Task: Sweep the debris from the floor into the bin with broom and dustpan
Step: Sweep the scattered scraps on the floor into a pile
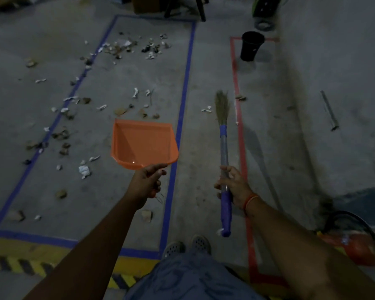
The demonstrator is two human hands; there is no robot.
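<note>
My left hand (147, 183) is closed on the handle of the orange dustpan (143, 144); my right hand (233, 185) wraps the broom (223, 148), bristles pointing away. Below lies dim grey concrete floor (204, 148). Debris (130, 48), seemingly paper scraps and stones, litters the blue-taped rectangle (187, 70) ahead-left. The black bin (251, 48) stands far ahead-right, inside red tape (239, 118).

No words, numbers or brand marks can be read anywhere here, not on the orange dustpan (144, 144), not on the broom (224, 161); the only sign is the yellow-and-black hazard striping (20, 264) on the near floor, wordless.
</note>
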